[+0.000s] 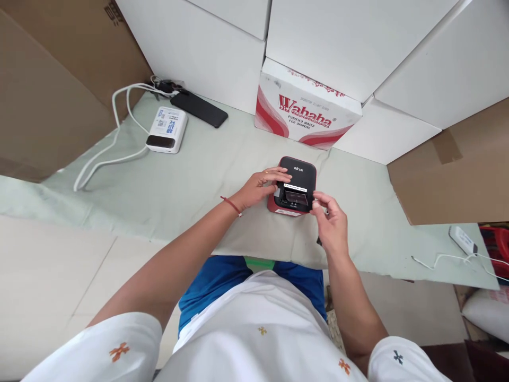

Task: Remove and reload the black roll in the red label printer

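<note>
A small black-topped box-shaped device (pixel 296 178) with red sides lies on the cloth-covered table in front of me. Its top carries white lettering, a white label strip and a dark glossy panel near the front. My left hand (pixel 264 185) grips the left side, fingers across the black top and thumb by the edge. At the right front corner, my right hand (pixel 329 215) has thumb and forefinger pinched together. Something small and pale shows at those fingertips, too little to name. A dark bit peeks out beside the right wrist, mostly hidden.
Behind the device stands a Wahaha water carton (pixel 306 111) against white boxes (pixel 318 37). To the left lie a white power bank (pixel 167 130) with a looped cable and a black phone (pixel 201 107). Cardboard boxes (pixel 453 170) flank the table; another white gadget (pixel 462 240) lies far right.
</note>
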`<state>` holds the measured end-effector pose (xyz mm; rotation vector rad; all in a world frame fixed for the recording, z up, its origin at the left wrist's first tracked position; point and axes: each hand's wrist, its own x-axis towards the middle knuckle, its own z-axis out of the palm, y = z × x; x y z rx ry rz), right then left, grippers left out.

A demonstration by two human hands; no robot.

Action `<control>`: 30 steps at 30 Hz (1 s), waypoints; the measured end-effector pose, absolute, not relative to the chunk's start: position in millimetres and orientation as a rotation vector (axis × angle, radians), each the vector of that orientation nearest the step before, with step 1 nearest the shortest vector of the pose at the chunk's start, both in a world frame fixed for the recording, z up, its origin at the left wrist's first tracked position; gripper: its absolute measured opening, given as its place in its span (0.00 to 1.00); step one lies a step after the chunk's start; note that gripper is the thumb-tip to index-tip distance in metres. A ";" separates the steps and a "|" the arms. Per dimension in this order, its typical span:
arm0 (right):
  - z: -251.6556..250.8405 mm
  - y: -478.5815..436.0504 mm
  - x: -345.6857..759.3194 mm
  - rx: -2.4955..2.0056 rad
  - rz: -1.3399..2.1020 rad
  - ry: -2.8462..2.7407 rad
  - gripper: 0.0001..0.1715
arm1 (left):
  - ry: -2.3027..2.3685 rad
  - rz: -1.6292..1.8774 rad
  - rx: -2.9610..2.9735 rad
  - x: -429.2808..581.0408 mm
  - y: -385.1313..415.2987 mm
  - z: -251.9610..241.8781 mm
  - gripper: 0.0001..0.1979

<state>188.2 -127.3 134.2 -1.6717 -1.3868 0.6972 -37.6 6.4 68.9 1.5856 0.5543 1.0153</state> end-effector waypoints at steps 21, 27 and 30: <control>125.4 -144.6 171.8 -1.409 0.367 -1.998 0.19 | 0.721 0.956 1.244 -31.4 -10.0 32.9 0.60; 120.2 -145.8 171.8 -1.330 0.282 -2.000 0.17 | 0.728 0.939 1.250 -29.4 -11.8 29.7 0.59; 124.7 -143.2 173.2 -1.345 0.323 -1.987 0.16 | 0.729 0.931 1.257 -29.1 -11.8 30.0 0.56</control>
